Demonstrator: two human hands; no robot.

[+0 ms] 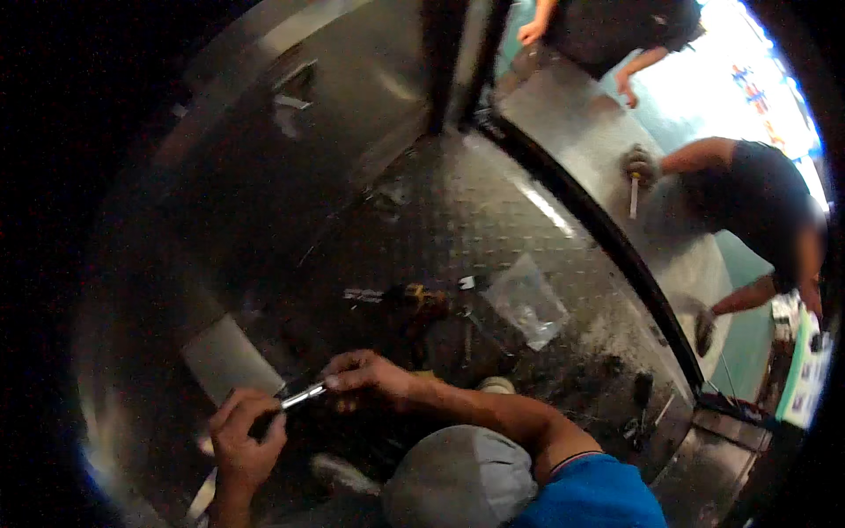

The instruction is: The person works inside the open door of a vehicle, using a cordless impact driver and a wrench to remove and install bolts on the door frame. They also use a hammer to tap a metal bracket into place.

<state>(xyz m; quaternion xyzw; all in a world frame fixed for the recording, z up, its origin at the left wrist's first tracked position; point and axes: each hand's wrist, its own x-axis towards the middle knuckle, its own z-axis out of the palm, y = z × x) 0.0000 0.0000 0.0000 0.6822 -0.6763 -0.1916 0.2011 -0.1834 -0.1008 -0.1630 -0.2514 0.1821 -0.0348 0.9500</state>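
My left hand (246, 436) grips one end of a slim, shiny metal cylindrical piece (302, 398) at the lower left. The fingers of my right hand (361, 378) close on its other end. The piece lies slightly tilted between both hands, above a pale metal strip (224, 356) and the dark floor. My right forearm reaches in from a blue sleeve, beside a grey rounded fabric shape (449, 484).
A yellow-black drill (418, 299), plastic bag (528, 304) and loose tools (642, 405) lie on patterned metal flooring (440, 211). Beyond a black frame (585, 220), one co-worker's gloved hand (641, 163) holds a pale tool; another person (607, 26) stands at top.
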